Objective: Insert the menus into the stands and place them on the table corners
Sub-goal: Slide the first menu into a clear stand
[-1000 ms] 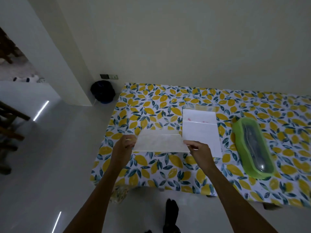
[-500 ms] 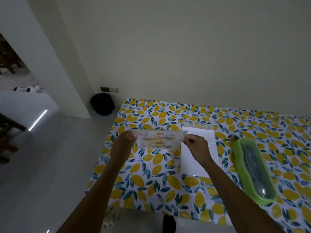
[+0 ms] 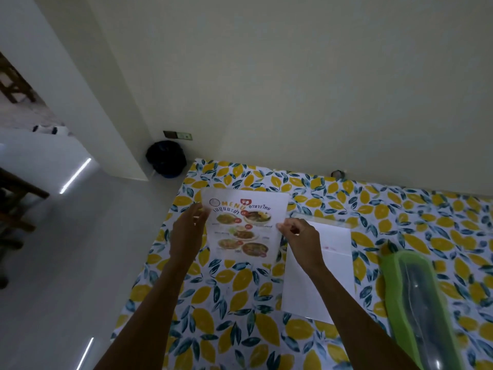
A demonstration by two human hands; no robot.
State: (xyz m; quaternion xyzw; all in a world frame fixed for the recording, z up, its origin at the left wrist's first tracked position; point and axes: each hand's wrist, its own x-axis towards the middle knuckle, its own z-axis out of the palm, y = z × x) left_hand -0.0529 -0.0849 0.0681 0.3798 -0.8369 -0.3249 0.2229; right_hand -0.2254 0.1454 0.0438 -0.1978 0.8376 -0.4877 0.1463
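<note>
A printed menu (image 3: 244,225) with food photos stands upright, facing me, over the far left corner of the lemon-print table (image 3: 240,311). It looks sleeved in a clear stand, but I cannot tell for sure. My left hand (image 3: 186,233) is at its left edge, fingers stretched upward and blurred. My right hand (image 3: 302,237) pinches its right edge. White sheets (image 3: 322,279) lie face down just right of my right hand, with a clear plastic piece (image 3: 324,219) at their far end.
A green tray with a clear lid (image 3: 388,279) lies along the table's right side. The wall runs close behind the table. A black bin (image 3: 166,158) sits on the floor by the table's far left corner. Dark wooden furniture (image 3: 16,198) stands at the left.
The menu went from lying flat and low between my hands to upright and facing me, and moved farther toward the table's far left corner. My view moved closer to the table.
</note>
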